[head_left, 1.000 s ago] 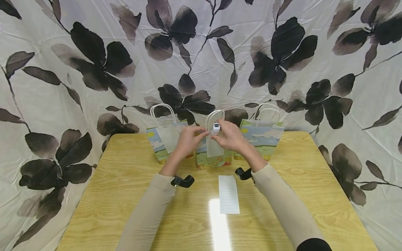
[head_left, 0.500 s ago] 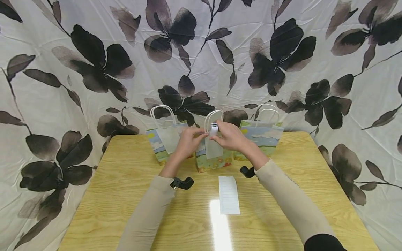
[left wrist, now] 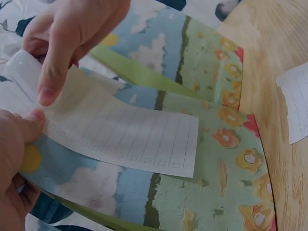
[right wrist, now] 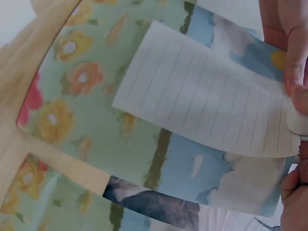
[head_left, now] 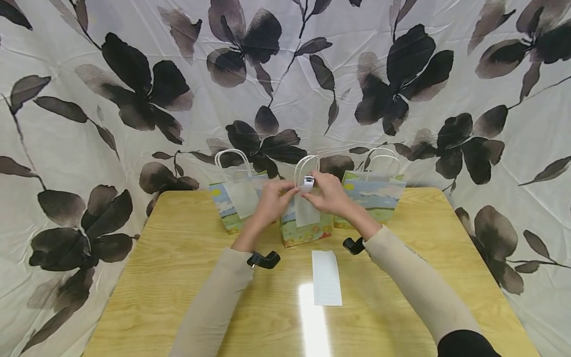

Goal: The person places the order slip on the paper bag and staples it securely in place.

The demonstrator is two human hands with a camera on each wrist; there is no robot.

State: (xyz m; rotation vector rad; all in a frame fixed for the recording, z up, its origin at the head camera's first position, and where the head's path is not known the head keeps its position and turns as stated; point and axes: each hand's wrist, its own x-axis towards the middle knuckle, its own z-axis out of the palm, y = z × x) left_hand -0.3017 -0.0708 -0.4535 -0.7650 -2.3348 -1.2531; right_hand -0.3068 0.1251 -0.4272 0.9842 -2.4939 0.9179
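The step in hand seems to be the fixing of a white, lined paper sheet [head_left: 308,214] onto the front of the middle paper bag [head_left: 308,234], which has a printed picture of blue sky and green meadow with flowers. This bag stands at the far side of the yellow wood-grain table [head_left: 169,277], between two similar bags. The sheet lies over its front, with the top end at the rim and the lower end curling a little away.

The right hand [head_left: 331,193] grips a small white device, probably a stapler [head_left: 307,184], over the top end of the sheet. The left hand [head_left: 273,202] pinches the bag's rim, its thumb near the corner of the sheet. The fingers cover the jaws, so one cannot tell whether these already close through both layers.

To do this well, the person should press sheet and rim flat together, hold the sheet straight, and squeeze with an even force. The left thumb is quite near to the device, so it should stay outside the bite.
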